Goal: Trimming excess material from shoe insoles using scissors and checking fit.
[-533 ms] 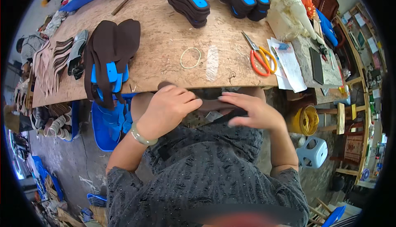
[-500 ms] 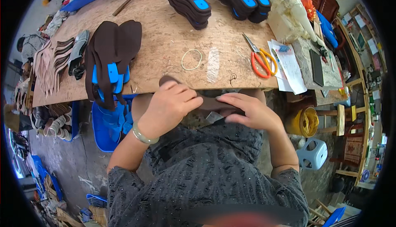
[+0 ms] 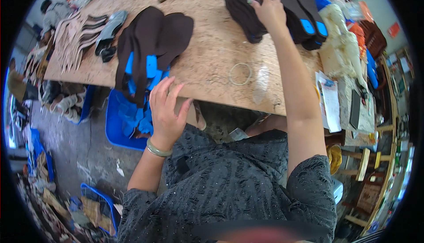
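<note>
Right hand (image 3: pixel 269 11) now reaching far insole stack (image 3: pixel 243 4), lengthwise away

Matt dark foam insoles (image 3: pixel 240 4), rough plywood table (image 3: pixel 212 53)

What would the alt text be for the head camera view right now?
A seated person's right hand reaches across a wooden worktable to a stack of dark insoles, while the left hand hovers open at the table's near edge.

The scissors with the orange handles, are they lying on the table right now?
No, none show on the wooden table; near its front edge lie only a thin ring and a clear plastic strip.
</note>
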